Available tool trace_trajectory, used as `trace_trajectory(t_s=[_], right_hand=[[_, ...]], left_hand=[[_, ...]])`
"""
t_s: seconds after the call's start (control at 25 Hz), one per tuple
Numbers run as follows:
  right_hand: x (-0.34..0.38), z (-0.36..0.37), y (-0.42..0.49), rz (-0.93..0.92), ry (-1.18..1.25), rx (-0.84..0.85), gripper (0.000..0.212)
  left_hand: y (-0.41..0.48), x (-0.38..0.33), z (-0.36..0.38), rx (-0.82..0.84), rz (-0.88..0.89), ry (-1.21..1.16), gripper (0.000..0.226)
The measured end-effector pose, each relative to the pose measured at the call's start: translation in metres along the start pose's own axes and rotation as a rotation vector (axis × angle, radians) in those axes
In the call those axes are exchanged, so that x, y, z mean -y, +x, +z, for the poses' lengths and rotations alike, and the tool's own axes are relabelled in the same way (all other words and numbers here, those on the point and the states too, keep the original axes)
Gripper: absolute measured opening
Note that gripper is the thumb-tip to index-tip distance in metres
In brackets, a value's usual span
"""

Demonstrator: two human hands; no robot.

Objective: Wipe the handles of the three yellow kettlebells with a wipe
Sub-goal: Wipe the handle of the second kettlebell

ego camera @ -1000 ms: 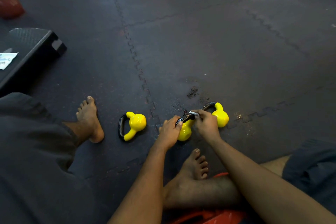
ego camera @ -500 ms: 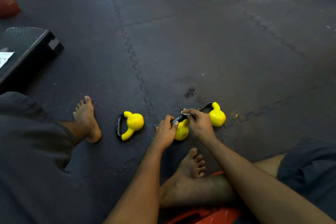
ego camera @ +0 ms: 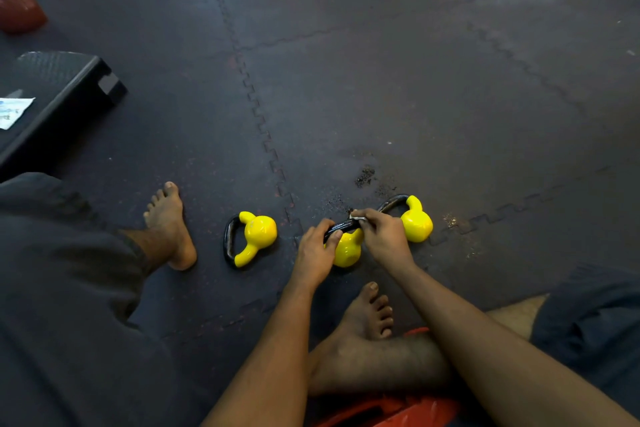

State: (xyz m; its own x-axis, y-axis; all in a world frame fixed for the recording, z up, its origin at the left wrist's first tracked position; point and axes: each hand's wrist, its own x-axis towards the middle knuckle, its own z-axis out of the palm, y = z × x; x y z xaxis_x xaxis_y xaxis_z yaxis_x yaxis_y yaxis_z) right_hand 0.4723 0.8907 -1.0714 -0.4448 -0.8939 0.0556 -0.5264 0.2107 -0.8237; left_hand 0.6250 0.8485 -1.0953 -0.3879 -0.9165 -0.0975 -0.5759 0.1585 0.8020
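three yellow kettlebells lie in a row on the dark rubber floor [ego camera: 381, 80], near the front edge of the view, in front of the seated person's bare feet. the left kettlebell [ego camera: 258, 234] lies on its side just left of a toothed mat seam, black handle pointing left, untouched. the middle kettlebell [ego camera: 346, 248] lies between the two hands. the left hand [ego camera: 315, 253] has its grip wrapped around the left end of the middle kettlebell's black handle [ego camera: 343, 227]. the right hand [ego camera: 384, 236] has its grip pinching a small white wipe [ego camera: 356, 217] against the right end of the same handle. the right kettlebell [ego camera: 417, 224] lies just beside the right hand, its handle arching toward the wipe. a black step platform [ego camera: 62, 94] sits at the floor's left edge, with a white packet [ego camera: 12, 111] on it.
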Motion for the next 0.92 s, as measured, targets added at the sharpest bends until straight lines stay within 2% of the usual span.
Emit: trace_trajectory(t_s=[0.24,0.48,0.6,0.76,0.84,0.92], right_hand=[[-0.002,0.007,-0.009,-0.161,0.040,0.089,0.033],[-0.007,0.012,-0.014,-0.162,0.030,0.098,0.042],[-0.011,0.012,-0.015,-0.121,0.075,0.052,0.040],[-0.008,0.004,-0.014,0.043,0.183,-0.029,0.031],[-0.006,0.002,-0.013,0.099,0.186,-0.048,0.028],[-0.005,0.004,-0.013,0.073,0.126,-0.050,0.028]], left_hand=[[0.008,0.000,0.001,0.018,-0.012,0.003,0.015],[0.017,0.005,0.003,0.013,-0.009,0.028,0.018],[0.020,0.002,0.003,0.021,-0.006,0.034,0.022],[0.018,0.000,0.006,0.029,0.005,0.040,0.023],[0.017,-0.001,0.007,0.026,0.001,0.047,0.023],[0.016,-0.002,0.008,0.034,0.001,0.062,0.023]])
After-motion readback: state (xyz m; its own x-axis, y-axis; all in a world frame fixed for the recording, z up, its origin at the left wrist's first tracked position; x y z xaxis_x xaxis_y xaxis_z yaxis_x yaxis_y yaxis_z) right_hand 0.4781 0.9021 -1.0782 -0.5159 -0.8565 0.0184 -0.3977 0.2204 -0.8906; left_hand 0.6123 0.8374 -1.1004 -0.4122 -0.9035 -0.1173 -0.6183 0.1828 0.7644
